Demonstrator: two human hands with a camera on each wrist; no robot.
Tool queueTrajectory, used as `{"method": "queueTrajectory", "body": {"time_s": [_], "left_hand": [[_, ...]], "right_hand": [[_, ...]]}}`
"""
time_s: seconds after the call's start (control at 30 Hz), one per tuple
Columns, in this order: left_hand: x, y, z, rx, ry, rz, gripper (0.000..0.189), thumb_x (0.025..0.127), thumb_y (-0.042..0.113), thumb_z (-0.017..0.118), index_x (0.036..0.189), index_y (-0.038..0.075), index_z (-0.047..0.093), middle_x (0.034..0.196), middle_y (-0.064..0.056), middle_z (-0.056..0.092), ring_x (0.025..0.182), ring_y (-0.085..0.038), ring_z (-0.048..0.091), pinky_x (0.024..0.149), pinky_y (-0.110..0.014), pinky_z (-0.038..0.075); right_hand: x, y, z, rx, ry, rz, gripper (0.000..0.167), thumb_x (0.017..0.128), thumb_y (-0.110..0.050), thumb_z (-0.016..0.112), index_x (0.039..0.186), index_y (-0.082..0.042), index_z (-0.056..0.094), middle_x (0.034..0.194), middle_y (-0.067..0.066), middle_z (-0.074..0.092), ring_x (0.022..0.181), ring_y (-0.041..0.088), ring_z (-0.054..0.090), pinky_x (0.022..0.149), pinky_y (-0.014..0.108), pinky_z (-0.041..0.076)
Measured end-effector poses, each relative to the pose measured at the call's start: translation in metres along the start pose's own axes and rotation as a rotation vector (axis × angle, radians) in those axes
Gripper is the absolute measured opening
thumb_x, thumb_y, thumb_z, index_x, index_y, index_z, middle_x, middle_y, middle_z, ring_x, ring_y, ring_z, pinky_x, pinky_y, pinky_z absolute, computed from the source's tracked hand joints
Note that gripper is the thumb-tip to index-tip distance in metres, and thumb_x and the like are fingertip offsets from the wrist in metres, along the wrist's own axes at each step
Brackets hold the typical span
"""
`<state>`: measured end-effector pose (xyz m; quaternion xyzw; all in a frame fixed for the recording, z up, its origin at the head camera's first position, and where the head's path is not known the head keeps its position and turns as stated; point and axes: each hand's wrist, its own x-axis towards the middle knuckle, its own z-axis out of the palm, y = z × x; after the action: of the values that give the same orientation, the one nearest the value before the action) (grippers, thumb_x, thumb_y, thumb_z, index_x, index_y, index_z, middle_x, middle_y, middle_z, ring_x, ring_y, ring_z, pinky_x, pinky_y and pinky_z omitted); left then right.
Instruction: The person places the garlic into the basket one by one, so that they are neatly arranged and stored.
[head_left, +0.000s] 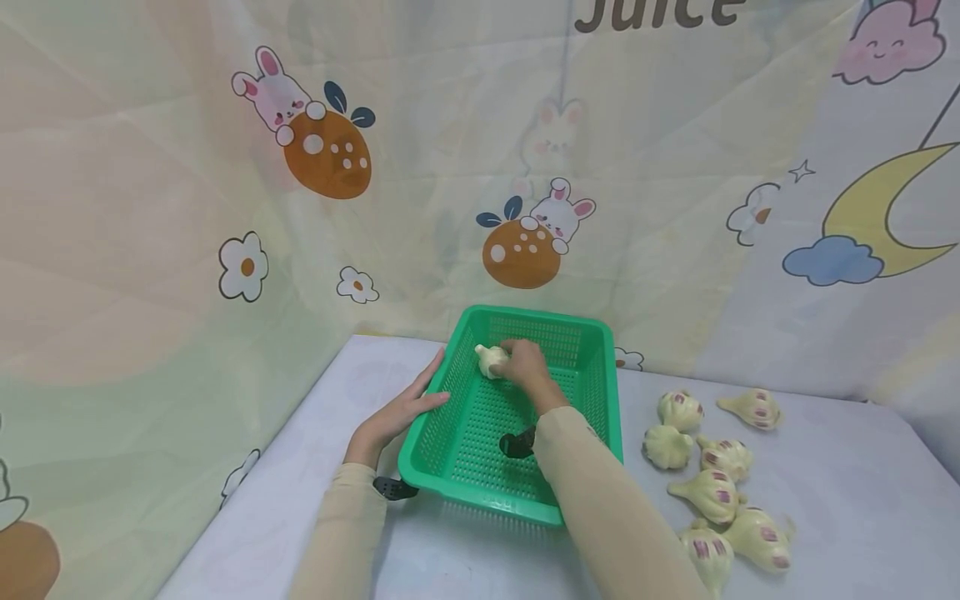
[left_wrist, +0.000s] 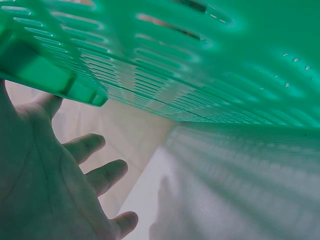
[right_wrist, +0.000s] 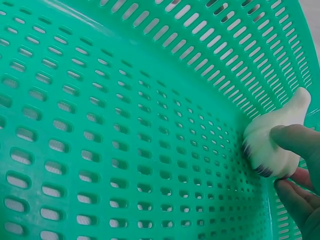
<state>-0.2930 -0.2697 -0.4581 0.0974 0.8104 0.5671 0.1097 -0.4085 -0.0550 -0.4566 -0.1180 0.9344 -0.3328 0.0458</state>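
A garlic bulb (head_left: 489,362) is inside the green plastic basket (head_left: 486,498), toward its far left corner, its pale neck pointing away from the right hand (head_left: 528,367). The fingers of that hand are drawn together around the bulb: in the right wrist view the thumb presses one side while fingertips meet the underside, and dark purplish patches show at the bulb's base. Whether the bulb touches the basket floor I cannot tell.

The left hand (head_left: 397,417) is at the basket's left long wall, outside it, with the thumb at the rim. Its fingers are spread and nearly straight, wrapped around nothing; the left wrist view shows the palm beside the slotted wall.

To the right of the basket, seven more garlic bulbs (head_left: 708,494) with purple patches lie on the white tabletop (head_left: 847,492), most bunched together and one a little apart at the far side. Each wrist carries a black device (head_left: 517,443), below a cream sleeve (head_left: 611,508). Behind the tabletop hangs a pale backdrop (head_left: 435,242) printed with rabbits, flowers, a crescent moon and clouds.
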Motion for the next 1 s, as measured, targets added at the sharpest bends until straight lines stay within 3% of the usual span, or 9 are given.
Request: {"method": "queueTrajectory", "body": {"time_s": [0.37,0.5,0.7,1.0], "left_hand": [[0.002,-0.002,0.000,-0.007,-0.010,0.002,0.070,0.096,0.036,0.049,0.148,0.050,0.004,0.160,0.012,-0.002,0.148,-0.021,-0.002,0.114,-0.061,0.008],[0.002,-0.002,-0.001,-0.002,-0.009,0.005,0.071,0.096,0.038,0.049,0.148,0.050,0.003,0.160,0.012,-0.002,0.148,-0.022,-0.003,0.114,-0.062,0.008],[0.002,-0.003,0.000,0.008,-0.016,0.016,0.073,0.096,0.039,0.049,0.150,0.046,0.001,0.160,0.010,-0.003,0.148,-0.025,-0.003,0.113,-0.063,0.009],[0.003,-0.003,-0.002,0.011,-0.028,0.048,0.077,0.096,0.041,0.050,0.152,0.039,-0.002,0.161,0.006,-0.006,0.148,-0.029,-0.004,0.112,-0.064,0.011]], "right_hand": [[0.000,0.000,-0.001,-0.032,-0.005,-0.005,0.058,0.084,-0.032,0.072,0.135,-0.010,0.054,0.128,0.013,0.059,0.110,0.030,0.056,0.088,0.044,0.049],[-0.001,-0.004,-0.003,-0.030,0.008,-0.018,0.064,0.085,-0.038,0.070,0.139,-0.010,0.050,0.134,0.014,0.053,0.119,0.032,0.051,0.094,0.047,0.046],[-0.008,-0.017,-0.017,-0.036,0.057,-0.003,0.074,0.084,-0.051,0.066,0.143,-0.012,0.044,0.144,0.013,0.044,0.134,0.033,0.039,0.104,0.050,0.039],[-0.024,-0.039,-0.045,-0.074,0.095,-0.032,0.072,0.084,-0.051,0.066,0.142,-0.013,0.046,0.141,0.010,0.050,0.128,0.030,0.047,0.098,0.047,0.045]]}}
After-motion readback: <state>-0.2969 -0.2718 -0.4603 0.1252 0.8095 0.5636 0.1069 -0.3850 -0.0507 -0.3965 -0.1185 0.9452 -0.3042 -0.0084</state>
